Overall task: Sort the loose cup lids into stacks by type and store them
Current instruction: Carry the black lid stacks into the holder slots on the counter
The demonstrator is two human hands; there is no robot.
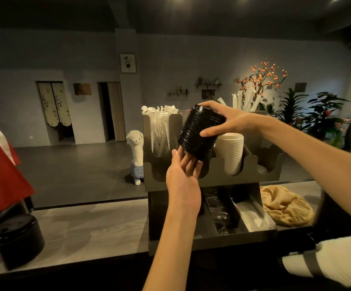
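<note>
On the bench [90, 227] stands a dark organizer [252, 166]. Before it the left hand [183, 181] reaches up with straight fingers touching the underside of a tilted stack of black lids [200, 133], which the right hand [231, 120] grips from above. Just beyond, white lids [231, 152] fill the neighbouring slot, with wrapped straws [159, 131] behind.

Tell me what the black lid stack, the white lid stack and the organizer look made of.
Black lid stack: glossy plastic, likely; ribbed edges catch highlights.
White lid stack: matte plastic, maybe foam; soft, dull sheen.
Organizer: matte grey sheet, metal or acrylic; thin flat cut edges.
</note>
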